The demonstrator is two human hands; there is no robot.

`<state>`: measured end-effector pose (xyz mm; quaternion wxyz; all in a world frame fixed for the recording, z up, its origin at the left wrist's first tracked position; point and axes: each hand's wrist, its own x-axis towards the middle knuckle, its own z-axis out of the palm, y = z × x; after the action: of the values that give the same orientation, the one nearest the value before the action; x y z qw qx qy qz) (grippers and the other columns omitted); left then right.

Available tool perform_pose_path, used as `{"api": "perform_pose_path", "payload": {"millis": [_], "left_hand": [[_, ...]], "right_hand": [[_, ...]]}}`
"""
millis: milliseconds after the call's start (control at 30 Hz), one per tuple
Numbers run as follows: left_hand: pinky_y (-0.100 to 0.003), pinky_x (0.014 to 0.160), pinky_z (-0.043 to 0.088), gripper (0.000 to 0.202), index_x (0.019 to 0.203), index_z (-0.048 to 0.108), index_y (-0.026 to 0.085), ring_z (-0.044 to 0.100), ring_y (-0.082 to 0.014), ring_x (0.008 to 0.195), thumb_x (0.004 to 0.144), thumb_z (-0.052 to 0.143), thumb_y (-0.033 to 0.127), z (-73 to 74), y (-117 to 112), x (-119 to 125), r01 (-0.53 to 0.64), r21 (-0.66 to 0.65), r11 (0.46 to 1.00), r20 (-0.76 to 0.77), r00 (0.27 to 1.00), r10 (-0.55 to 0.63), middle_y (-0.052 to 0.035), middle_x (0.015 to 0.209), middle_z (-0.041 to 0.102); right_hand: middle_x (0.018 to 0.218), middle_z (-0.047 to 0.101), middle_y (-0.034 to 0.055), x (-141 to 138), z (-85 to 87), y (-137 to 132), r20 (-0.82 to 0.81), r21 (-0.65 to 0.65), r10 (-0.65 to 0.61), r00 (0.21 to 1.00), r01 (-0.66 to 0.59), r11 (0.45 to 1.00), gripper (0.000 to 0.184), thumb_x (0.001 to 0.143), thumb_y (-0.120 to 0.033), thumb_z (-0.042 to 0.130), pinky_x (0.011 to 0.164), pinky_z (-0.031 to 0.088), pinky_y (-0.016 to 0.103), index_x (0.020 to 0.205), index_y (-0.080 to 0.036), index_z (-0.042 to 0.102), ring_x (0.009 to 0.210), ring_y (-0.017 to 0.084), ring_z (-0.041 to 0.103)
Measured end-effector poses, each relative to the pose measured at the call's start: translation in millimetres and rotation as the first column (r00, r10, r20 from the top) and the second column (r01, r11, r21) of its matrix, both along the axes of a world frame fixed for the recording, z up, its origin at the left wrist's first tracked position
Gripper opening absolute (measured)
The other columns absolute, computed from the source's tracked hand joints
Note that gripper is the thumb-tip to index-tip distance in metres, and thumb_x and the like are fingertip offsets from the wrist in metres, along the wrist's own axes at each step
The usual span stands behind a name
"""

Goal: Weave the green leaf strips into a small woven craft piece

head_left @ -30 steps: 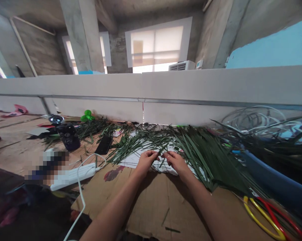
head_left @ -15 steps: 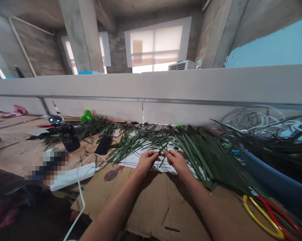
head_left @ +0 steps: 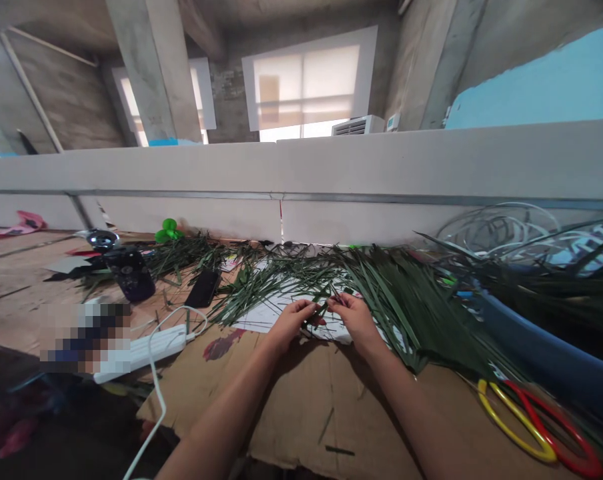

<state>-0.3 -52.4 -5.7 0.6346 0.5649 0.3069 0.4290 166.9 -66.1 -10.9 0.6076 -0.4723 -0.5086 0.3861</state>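
My left hand (head_left: 292, 322) and my right hand (head_left: 352, 315) meet over a white sheet of paper (head_left: 266, 315) at the far edge of a cardboard sheet (head_left: 301, 400). Both hands have their fingers curled in a pinch on a thin green leaf strip (head_left: 323, 307) held between them. A big pile of long green palm leaves (head_left: 401, 293) lies just right of and behind the hands. More loose leaf strips (head_left: 251, 283) spread to the left behind them.
A white power strip (head_left: 141, 347) with its cable lies at the left, a black phone (head_left: 204, 287) and a dark jar (head_left: 130, 273) beyond it. Red and yellow rings (head_left: 531, 420) lie at the right front. A blue tub (head_left: 531, 340) and wire hoops (head_left: 501, 230) stand right. A low white partition (head_left: 301, 193) closes the back.
The view has shifted slightly. Both hands stay together over the paper, their fingers working the leaf strip with only small movement.
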Motion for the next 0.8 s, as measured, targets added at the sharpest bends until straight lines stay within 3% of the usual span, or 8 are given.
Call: {"api": "perform_pose_path", "payload": {"millis": [133, 400, 500, 567, 700, 800], "left_hand": [[-0.029, 0.062, 0.044, 0.039, 0.076, 0.069, 0.018, 0.060, -0.0170, 0.062, 0.068, 0.081, 0.054, -0.3, 0.4, -2.4, 0.033, 0.009, 0.999, -0.072, 0.997, -0.033, -0.0079, 0.069, 0.071], [-0.027, 0.062, 0.044, 0.040, 0.077, 0.068, 0.017, 0.059, -0.0148, 0.060, 0.065, 0.083, 0.053, -6.2, 5.6, -1.7, -0.010, -0.004, 1.000, -0.014, 1.000, 0.010, -0.0066, 0.068, 0.071], [-0.027, 0.062, 0.044, 0.041, 0.078, 0.068, 0.017, 0.059, -0.0148, 0.060, 0.065, 0.083, 0.053, -8.6, 7.4, -1.1, -0.028, -0.003, 1.000, 0.010, 1.000, 0.028, -0.0060, 0.068, 0.071], [-0.028, 0.063, 0.045, 0.042, 0.077, 0.068, 0.017, 0.059, -0.0152, 0.060, 0.064, 0.083, 0.054, -9.1, 7.4, 0.1, -0.044, 0.014, 0.999, 0.001, 0.999, 0.044, -0.0059, 0.067, 0.070], [-0.027, 0.062, 0.044, 0.043, 0.077, 0.069, 0.016, 0.060, -0.0154, 0.060, 0.063, 0.084, 0.054, -8.8, 5.9, 2.7, -0.038, 0.051, 0.998, -0.034, 0.999, 0.040, -0.0064, 0.065, 0.071], [-0.027, 0.060, 0.045, 0.048, 0.082, 0.070, 0.015, 0.061, -0.0157, 0.060, 0.066, 0.080, 0.059, -9.7, 5.4, 1.8, 0.005, -0.023, 1.000, -0.029, 1.000, -0.005, -0.0078, 0.070, 0.072]], "right_hand": [[0.065, 0.063, 0.0007, 5.3, -0.4, 2.8, 0.017, 0.007, -0.065, 0.998, 0.064, 0.998, 0.038, 0.063, -0.054, 0.075, 0.067, 0.041, 0.031, 0.069, -0.019, 0.065, 0.066, 0.019, 0.054], [0.060, 0.059, -0.0001, 18.8, -0.8, 3.7, 0.004, -0.022, -0.164, 0.986, 0.164, 0.986, 0.036, 0.061, -0.052, 0.076, 0.063, 0.037, 0.031, 0.061, -0.021, 0.059, 0.063, 0.018, 0.050], [0.068, 0.063, -0.0003, 16.0, 0.8, 3.1, -0.035, -0.026, -0.125, 0.992, 0.124, 0.992, 0.042, 0.053, -0.049, 0.082, 0.065, 0.040, 0.031, 0.078, -0.020, 0.066, 0.067, 0.019, 0.054], [0.071, 0.065, 0.0005, 10.7, 1.9, 1.8, -0.062, -0.036, -0.067, 0.996, 0.065, 0.997, 0.047, 0.055, -0.049, 0.082, 0.065, 0.041, 0.031, 0.089, -0.019, 0.068, 0.067, 0.020, 0.055], [0.072, 0.067, 0.0022, 3.8, 2.8, -0.4, -0.101, -0.031, 0.047, 0.994, -0.051, 0.998, 0.042, 0.058, -0.050, 0.082, 0.067, 0.042, 0.031, 0.081, -0.017, 0.071, 0.071, 0.020, 0.056], [0.074, 0.067, 0.0017, 6.1, 3.4, -0.7, -0.159, -0.013, 0.083, 0.984, -0.086, 0.996, 0.040, 0.053, -0.047, 0.086, 0.069, 0.041, 0.030, 0.076, -0.018, 0.071, 0.073, 0.019, 0.055]]}}
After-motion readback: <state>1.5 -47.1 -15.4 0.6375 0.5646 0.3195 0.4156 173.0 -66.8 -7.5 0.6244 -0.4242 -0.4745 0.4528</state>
